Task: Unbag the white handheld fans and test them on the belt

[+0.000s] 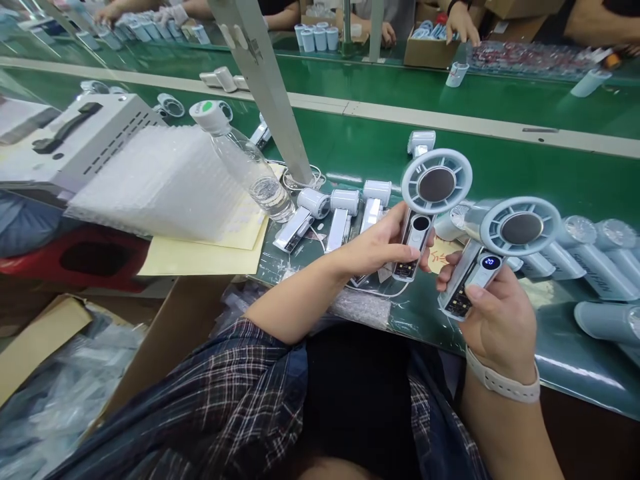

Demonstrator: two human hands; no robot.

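Observation:
My left hand (385, 243) is closed around the open handle of a light blue handheld fan (437, 183), its thumb beside a round dark display. Another such fan (520, 227) is in my right hand (495, 310), whose thumb lies by a lit display reading 20. Both handles show bare circuit boards, and both round fan heads face up, side by side and apart. Left of them, several fans with uncovered handles (340, 217) lie on the green table (425, 310). Several closed fans (600, 263) lie at the right.
A water bottle (245, 160) leans by a metal post (275, 93). Bubble wrap sheets (165, 180) and a white machine (110, 140) are at the left. A box of plastic bags (75, 373) stands lower left. Across the green line, other people's hands (463, 23) work among blue parts.

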